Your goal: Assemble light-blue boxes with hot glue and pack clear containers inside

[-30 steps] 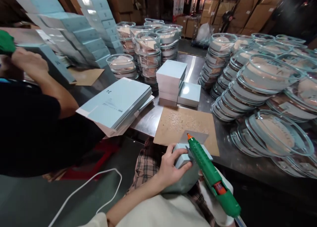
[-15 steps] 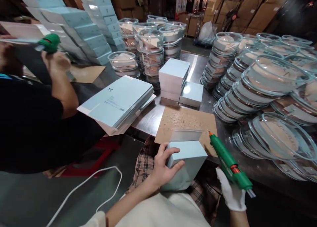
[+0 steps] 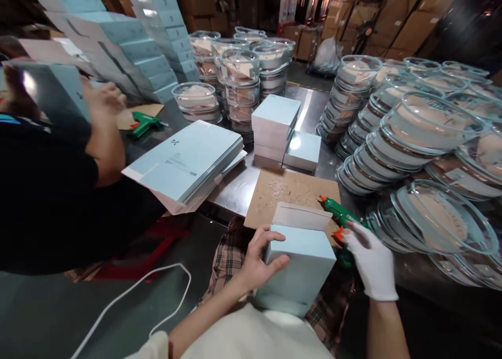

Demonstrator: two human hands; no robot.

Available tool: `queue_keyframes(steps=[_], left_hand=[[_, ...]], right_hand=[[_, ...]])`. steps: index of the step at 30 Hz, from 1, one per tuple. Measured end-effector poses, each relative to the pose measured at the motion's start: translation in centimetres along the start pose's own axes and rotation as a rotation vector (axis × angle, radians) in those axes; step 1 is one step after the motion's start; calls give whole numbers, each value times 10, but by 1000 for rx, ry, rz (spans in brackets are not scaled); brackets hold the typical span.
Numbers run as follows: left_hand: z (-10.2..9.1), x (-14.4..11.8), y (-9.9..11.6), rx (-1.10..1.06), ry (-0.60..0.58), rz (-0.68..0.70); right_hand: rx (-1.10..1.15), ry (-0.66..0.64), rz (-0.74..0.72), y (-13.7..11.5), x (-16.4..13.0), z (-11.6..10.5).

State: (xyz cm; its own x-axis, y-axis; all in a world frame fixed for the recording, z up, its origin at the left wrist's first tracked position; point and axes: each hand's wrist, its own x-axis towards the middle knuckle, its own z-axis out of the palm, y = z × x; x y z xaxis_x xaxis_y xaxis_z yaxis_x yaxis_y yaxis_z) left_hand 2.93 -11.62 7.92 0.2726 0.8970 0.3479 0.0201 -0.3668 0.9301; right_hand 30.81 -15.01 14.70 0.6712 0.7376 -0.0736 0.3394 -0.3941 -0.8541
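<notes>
- Pale blue cardboard fills my lap in the head view: a box point(image 3: 300, 267) stands just off the near edge of the table point(image 3: 314, 105), its top flap raised towards the table.
- My left hand point(image 3: 257, 262) is bare and curled round the box's left upper corner, thumb on the near face, fingers over the top edge, clamping it.
- My right hand point(image 3: 371, 262), in a white glove, rests on the green glue gun point(image 3: 333, 208), fingers loosely bent over its handle; I cannot tell how firmly they close.
- That glue gun lies at the near edge of the table, just right of the box, its orange nozzle on the brown cardboard sheet point(image 3: 290, 192).
- Behind the sheet stand stacked blue boxes point(image 3: 274, 124), towards the middle of the table.
- Flat blue box blanks point(image 3: 186, 160) lie in a pile overhanging the table's left edge.
- Clear lidded bowls point(image 3: 411, 134) are stacked in leaning rows along the right side, with more at the far edge.
- At the left a person in a black sleeve point(image 3: 50, 192) holds a blue box; a second green glue gun point(image 3: 143, 124) lies on the table near their hand.
</notes>
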Motion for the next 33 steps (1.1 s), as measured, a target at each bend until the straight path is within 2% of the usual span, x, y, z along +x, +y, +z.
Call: queue_keyframes(steps=[3,4,6,8,10,12,15,18,23,25,27,28,29,31,32,33], left_hand=[[5,1,-3,-82,-20,30],[7,1,-5,-115,-4,23],[11,2,-10,-224,68,7],[13,4,-14,-371,141,8],[12,5,-18,-472,177,24],[7,6,-19,-468,127,16],[-3,7,-16,-368,11,-20],[-8,5,-11,-310,-23,-59],[-7,5,-6,-314,-29,-44],[-11,7,-5,-290,3,-33],[-19,11,-5,-236,149,-15],[-23,13,-5,-221,266,-6],[-26,15,-5,-221,396,4],[-27,17,-7,-259,632,14],[-25,18,-8,-287,702,7],[-22,17,-9,-308,725,-11]], right_hand=[[345,-395,23,-8,-18,29],[415,-450,47,-6,-21,37],[498,-437,37,3,-25,42],[503,-478,-106,12,-26,36],[440,-635,-323,14,-28,24],[302,-734,-550,9,-28,13],[99,-769,-792,-7,-27,7],[27,-858,-898,-19,-24,9],[38,-870,-895,-15,-21,14],[74,-782,-797,-2,-24,15],[190,-550,-599,16,-34,15],[252,-445,-490,25,-42,15],[295,-396,-394,33,-52,15],[295,-484,-276,44,-74,16],[263,-543,-236,46,-84,17],[221,-548,-199,45,-93,16]])
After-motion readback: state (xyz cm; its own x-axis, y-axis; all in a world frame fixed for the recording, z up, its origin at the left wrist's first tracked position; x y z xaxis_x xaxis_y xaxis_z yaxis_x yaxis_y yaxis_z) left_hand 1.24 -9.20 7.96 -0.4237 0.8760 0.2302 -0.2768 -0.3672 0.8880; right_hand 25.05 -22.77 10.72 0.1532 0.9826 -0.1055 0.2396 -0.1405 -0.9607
